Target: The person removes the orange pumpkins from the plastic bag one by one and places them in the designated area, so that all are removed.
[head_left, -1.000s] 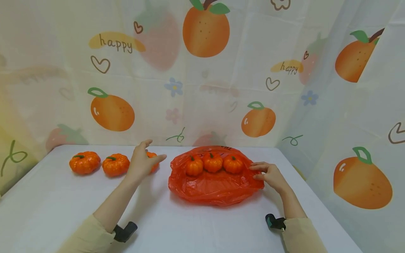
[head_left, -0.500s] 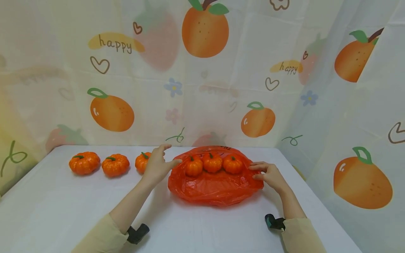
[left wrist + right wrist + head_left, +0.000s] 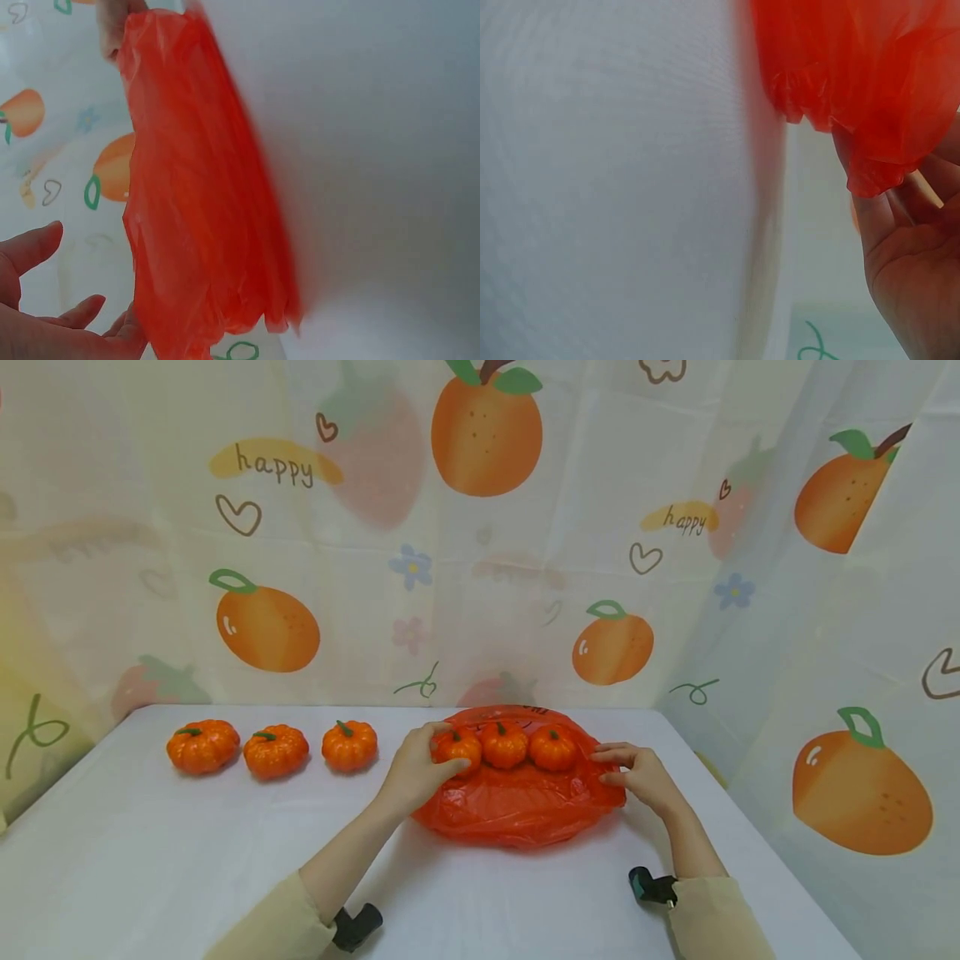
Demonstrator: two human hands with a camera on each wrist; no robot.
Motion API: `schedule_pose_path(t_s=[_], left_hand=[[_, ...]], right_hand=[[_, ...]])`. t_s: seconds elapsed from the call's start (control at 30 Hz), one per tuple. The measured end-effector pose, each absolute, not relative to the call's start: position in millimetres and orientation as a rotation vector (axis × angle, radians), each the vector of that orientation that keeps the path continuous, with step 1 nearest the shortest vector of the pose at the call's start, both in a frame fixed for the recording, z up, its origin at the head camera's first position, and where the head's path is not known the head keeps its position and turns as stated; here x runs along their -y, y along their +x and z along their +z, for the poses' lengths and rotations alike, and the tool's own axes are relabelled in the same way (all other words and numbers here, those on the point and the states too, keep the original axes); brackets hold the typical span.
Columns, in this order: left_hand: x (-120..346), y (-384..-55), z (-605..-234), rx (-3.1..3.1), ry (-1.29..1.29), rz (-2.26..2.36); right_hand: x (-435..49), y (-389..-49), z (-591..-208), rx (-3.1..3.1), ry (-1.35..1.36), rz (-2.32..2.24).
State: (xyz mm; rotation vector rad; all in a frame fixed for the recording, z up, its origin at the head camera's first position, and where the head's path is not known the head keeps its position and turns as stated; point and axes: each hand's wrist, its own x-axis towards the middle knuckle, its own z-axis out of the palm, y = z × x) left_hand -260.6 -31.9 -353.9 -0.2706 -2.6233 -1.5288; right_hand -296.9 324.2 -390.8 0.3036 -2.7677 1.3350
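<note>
A crinkled red plastic bag lies on the table with its mouth spread. Inside it sit three small orange pumpkins in a row: the left one, the middle one and the right one. My left hand is at the bag's left rim, thumb and fingers apart around the left pumpkin's side; whether they touch it I cannot tell. At the opposite rim, my right hand holds the plastic, and the right wrist view shows fingers behind the bag's edge.
Three more pumpkins stand in a row left of the bag: a far-left one, another and the nearest to the bag. A white cloth covers the table. A fruit-printed curtain hangs behind it.
My left hand has moved right, from in front of the nearest loose pumpkin to the left pumpkin in the bag. That loose pumpkin is now fully visible. My right hand has stayed at the rim.
</note>
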Motion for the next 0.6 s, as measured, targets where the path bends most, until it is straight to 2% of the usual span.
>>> schedule_pose_path(t_s=[0.6], left_hand=[[-6, -265, -368, 2.709, -0.081, -1.570]], right_hand=[[-323, -294, -389, 2.765, 0.308, 1.344]])
